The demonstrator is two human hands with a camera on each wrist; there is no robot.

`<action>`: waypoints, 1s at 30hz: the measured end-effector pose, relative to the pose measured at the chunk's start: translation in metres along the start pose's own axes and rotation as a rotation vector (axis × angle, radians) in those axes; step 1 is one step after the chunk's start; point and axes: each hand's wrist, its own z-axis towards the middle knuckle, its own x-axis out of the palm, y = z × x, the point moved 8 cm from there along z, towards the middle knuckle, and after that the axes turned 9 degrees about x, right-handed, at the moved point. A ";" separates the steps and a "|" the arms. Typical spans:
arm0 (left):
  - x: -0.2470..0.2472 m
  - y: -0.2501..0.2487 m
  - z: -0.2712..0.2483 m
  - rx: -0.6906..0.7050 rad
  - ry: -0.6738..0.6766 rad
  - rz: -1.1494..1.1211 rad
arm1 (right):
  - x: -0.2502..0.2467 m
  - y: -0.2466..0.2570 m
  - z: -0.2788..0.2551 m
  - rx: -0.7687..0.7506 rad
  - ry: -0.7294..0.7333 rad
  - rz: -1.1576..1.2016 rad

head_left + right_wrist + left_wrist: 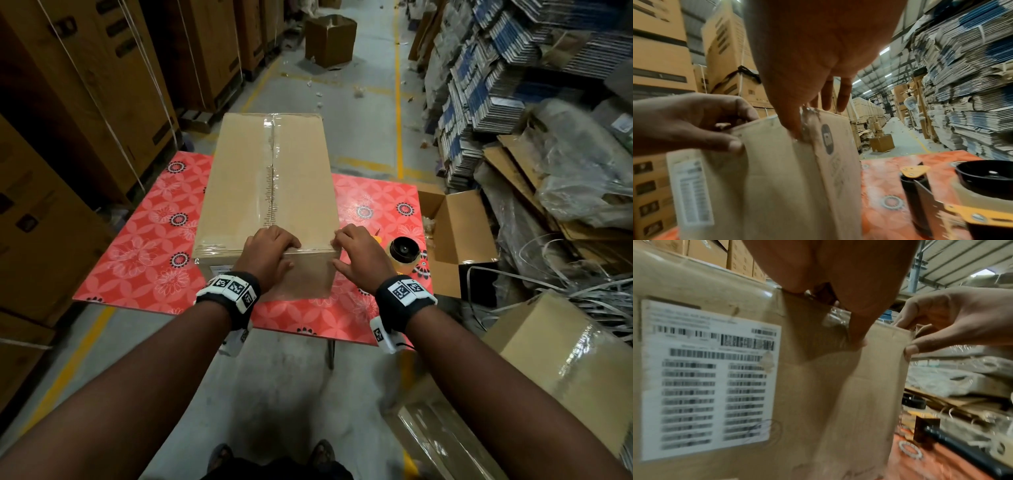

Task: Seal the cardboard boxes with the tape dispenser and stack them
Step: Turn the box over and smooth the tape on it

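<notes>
Fingers [291, 244] of the left hand [270, 253] curl over the near top edge of the cardboard box [270, 178] on the worktop [144, 240], thumb on its front; the right hand [359, 255] pinches the corner, seemingly pressing tape down. Next comes lifting it to stack; the tape dispenser [404, 251] lies just beside.

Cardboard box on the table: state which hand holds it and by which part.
Both: the left hand grips the cardboard box at its near top edge, the right hand at its near right corner.
</notes>
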 end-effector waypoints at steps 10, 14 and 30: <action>-0.020 0.021 -0.011 -0.076 0.009 0.036 | 0.003 0.023 0.011 0.072 0.023 -0.009; -0.027 0.038 -0.029 -0.102 0.004 0.063 | 0.005 0.033 0.012 0.108 0.021 -0.119; -0.057 0.084 -0.064 -0.160 -0.062 0.088 | 0.016 0.079 0.032 0.131 0.082 -0.154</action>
